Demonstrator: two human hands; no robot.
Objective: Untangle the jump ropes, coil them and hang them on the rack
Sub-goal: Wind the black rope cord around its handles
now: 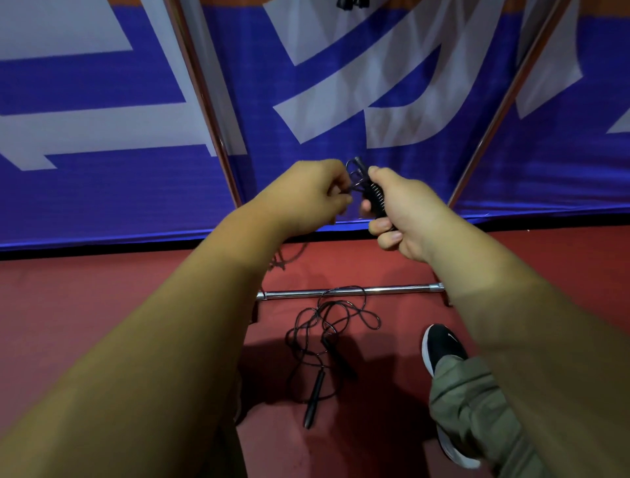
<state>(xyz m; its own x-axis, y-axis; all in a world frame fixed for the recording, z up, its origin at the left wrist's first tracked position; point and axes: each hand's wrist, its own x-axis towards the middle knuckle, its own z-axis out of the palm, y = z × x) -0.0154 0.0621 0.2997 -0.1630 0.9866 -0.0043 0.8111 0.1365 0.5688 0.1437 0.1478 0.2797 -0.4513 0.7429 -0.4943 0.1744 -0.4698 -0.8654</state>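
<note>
My right hand [402, 215] grips the black handles of a jump rope [373, 196], with thin cord wound tightly round them. My left hand [306, 194] pinches the loose cord of that rope just left of the handles. A second black jump rope [327, 344] lies tangled on the red floor below, its two handles pointing toward me and its loops crossing the rack's bottom bar. The rack's chrome uprights [204, 102] rise on both sides in front of a blue and white banner.
The rack's chrome bottom bar [351, 291] runs across the floor under my hands. Something black hangs at the top edge [351, 3]. My right foot in a black shoe [439, 348] stands beside the tangled rope. The banner [341, 85] fills the background.
</note>
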